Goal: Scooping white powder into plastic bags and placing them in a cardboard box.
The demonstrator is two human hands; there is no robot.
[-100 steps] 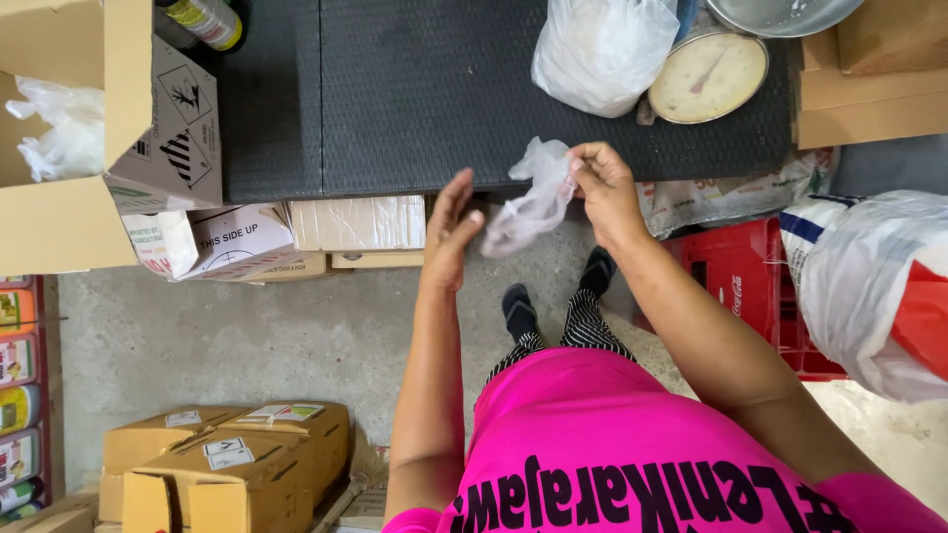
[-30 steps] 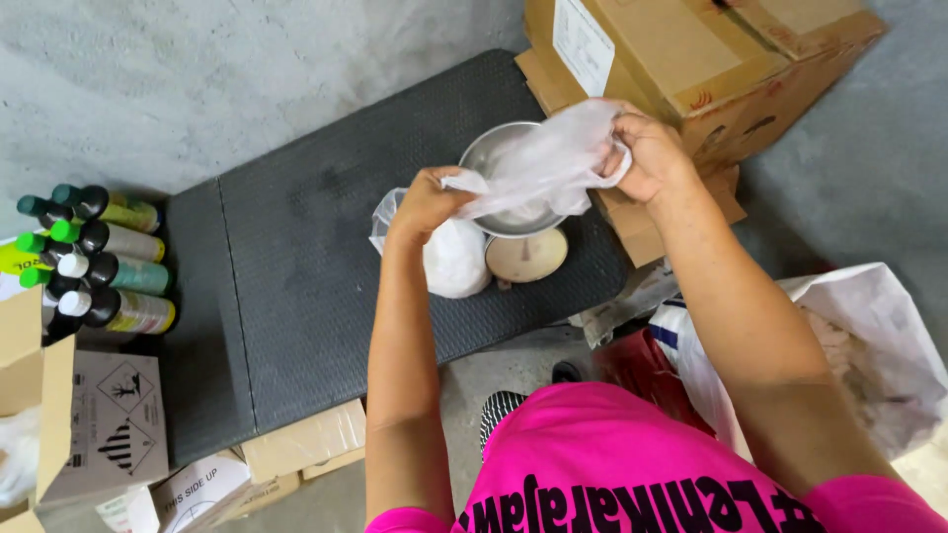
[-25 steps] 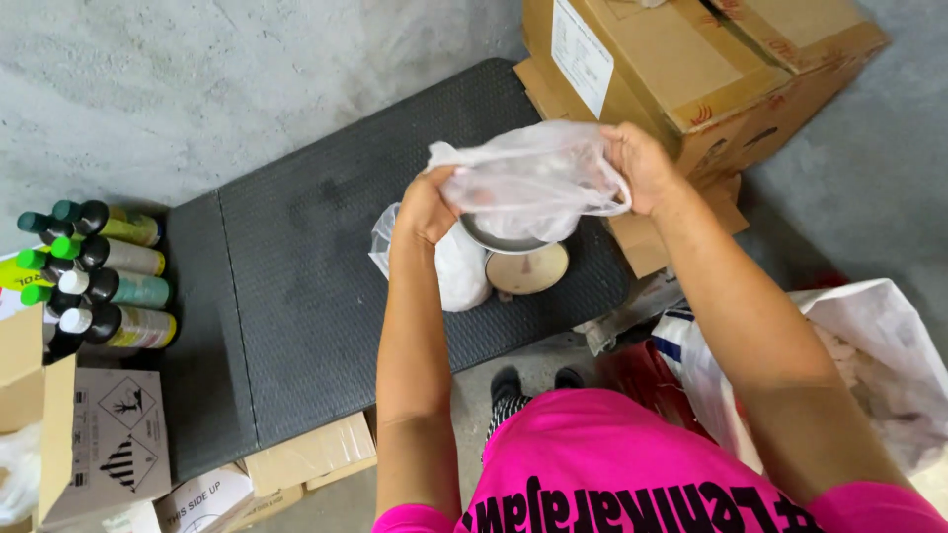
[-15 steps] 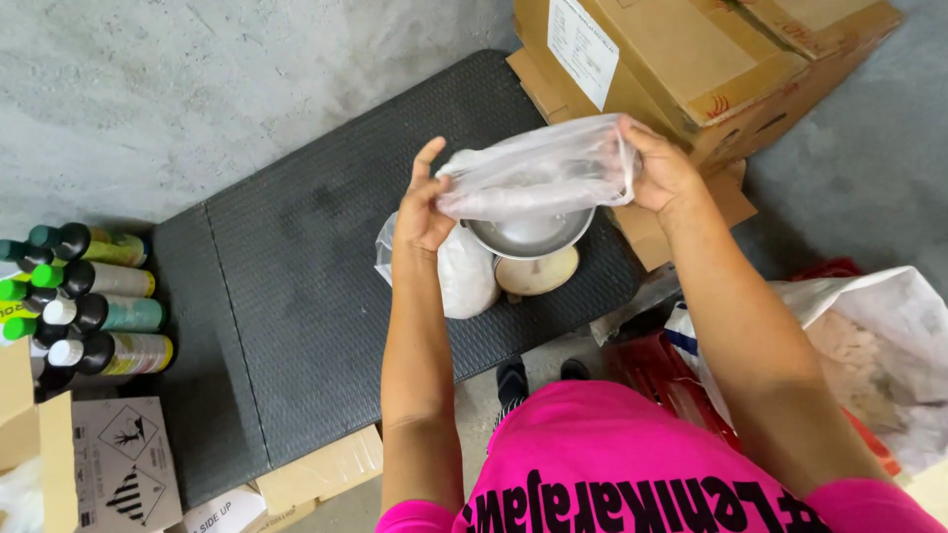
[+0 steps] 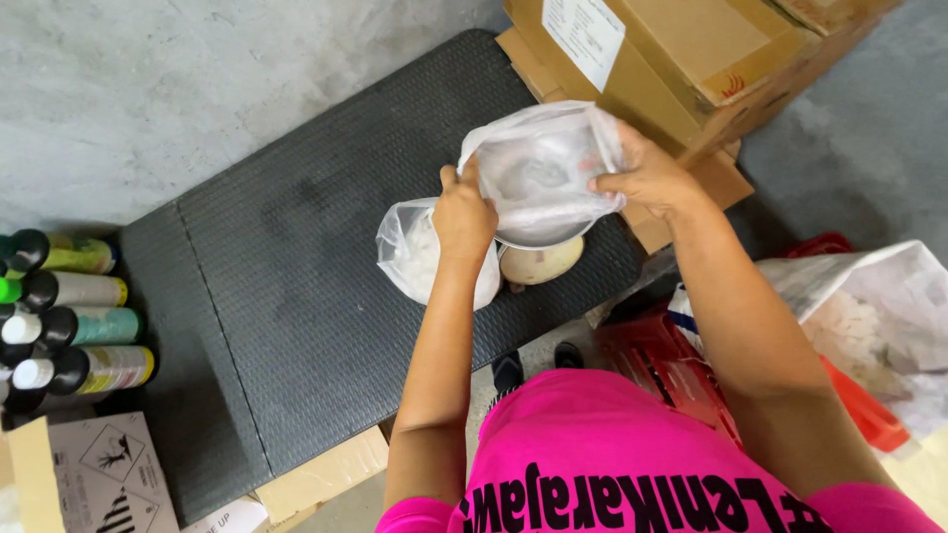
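At frame centre, the left hand (image 5: pixel 464 209) and right hand (image 5: pixel 647 178) are each pinching a rim of the thin clear plastic bag (image 5: pixel 538 163), stretching it open over the round metal scale pan (image 5: pixel 538 237); the bag is looking empty, nothing loaded yet.

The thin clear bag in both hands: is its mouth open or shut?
Open. The left hand and right hand pull opposite edges of the clear bag apart, spreading its mouth over the metal bowl.
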